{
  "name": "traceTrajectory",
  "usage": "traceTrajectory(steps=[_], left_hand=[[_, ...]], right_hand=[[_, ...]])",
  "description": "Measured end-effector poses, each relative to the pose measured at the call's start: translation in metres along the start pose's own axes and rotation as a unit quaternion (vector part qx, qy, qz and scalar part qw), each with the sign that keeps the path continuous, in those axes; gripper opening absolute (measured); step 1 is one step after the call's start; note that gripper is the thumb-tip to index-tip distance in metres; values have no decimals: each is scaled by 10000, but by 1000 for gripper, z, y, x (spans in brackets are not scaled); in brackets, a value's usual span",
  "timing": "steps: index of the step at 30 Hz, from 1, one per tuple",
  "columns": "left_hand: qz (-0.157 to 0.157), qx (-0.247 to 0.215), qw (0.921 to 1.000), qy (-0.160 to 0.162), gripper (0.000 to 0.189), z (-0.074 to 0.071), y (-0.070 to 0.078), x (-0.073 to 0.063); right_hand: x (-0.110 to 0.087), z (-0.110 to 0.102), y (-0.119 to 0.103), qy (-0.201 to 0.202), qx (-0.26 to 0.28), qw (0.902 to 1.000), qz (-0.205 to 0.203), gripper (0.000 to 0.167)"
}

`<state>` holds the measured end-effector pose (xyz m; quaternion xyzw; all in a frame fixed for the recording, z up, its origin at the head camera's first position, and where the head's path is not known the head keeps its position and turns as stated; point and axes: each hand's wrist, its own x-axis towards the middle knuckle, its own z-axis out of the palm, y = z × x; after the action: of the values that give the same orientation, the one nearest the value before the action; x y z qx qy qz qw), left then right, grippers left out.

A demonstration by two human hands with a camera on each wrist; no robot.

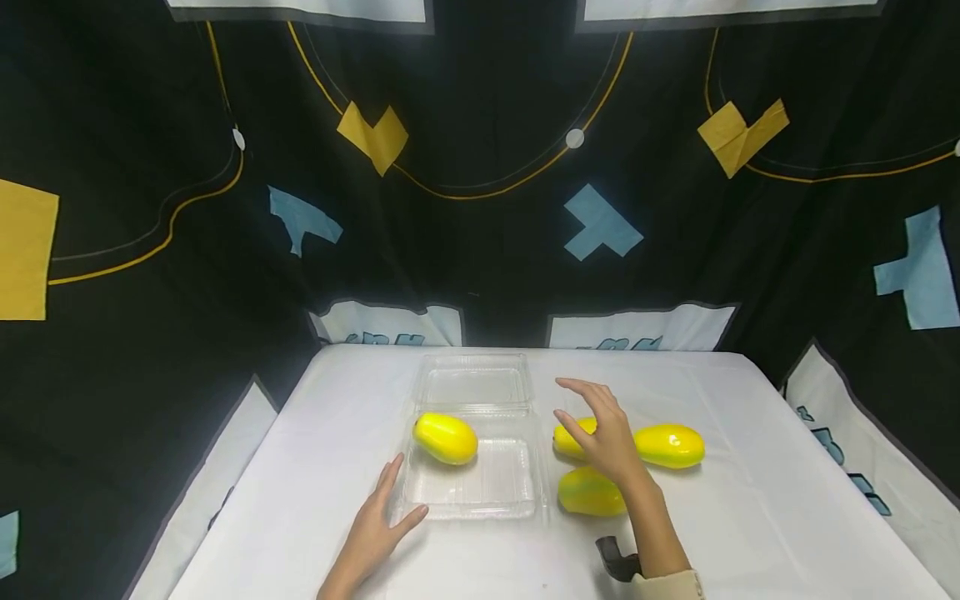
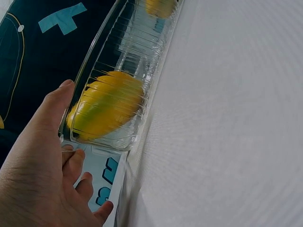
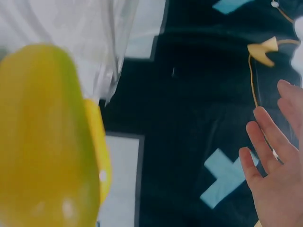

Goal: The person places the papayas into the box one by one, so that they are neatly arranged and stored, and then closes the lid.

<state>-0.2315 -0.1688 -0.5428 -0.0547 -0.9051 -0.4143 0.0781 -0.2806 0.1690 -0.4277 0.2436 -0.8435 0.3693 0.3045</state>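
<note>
1 yellow fruit (image 1: 446, 438) lies in the clear container (image 1: 510, 479); 3 loose fruits (image 1: 669, 446) at right seem left to pack. Thumbs wide from fingers, the left hand (image 1: 372, 527) is beside the container, the empty right hand (image 1: 609, 440) above the loose fruits.

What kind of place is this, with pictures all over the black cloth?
Probably a little curtained-off workspace indoors, though I can't be sure. Patterned black cloth hangs behind and beside a white-covered table, which holds a clear plastic box and yellow fruit-like things.
</note>
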Motion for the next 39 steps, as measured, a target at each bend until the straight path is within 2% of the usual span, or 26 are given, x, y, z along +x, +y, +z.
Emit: traceTrajectory(steps=[6, 10, 16, 20, 26, 35, 39], left_hand=[[-181, 2, 9998, -70, 87, 0, 2, 1], [-114, -5, 9999, -49, 86, 0, 2, 0], [-117, -29, 9999, -46, 86, 1, 2, 0], [-67, -30, 10000, -18, 86, 1, 0, 0], [6, -59, 10000, 23, 87, 1, -2, 0], [37, -100, 9999, 53, 86, 0, -2, -2], [23, -101, 9999, 53, 86, 0, -2, -2]], right_hand=[[-23, -9, 15, 13, 36, 9984, 563, 38], [-41, -8, 23, -164, 151, 9957, 896, 37], [-63, -7, 36, -835, 397, 9889, 1165, 45], [-71, -9, 42, -1260, 714, 9795, 1402, 51], [-80, -10, 46, -1644, 1112, 9685, 1504, 57], [-86, -10, 49, -2096, 1122, 9603, 1459, 63], [-88, -9, 53, -2212, 1011, 9603, 1365, 63]])
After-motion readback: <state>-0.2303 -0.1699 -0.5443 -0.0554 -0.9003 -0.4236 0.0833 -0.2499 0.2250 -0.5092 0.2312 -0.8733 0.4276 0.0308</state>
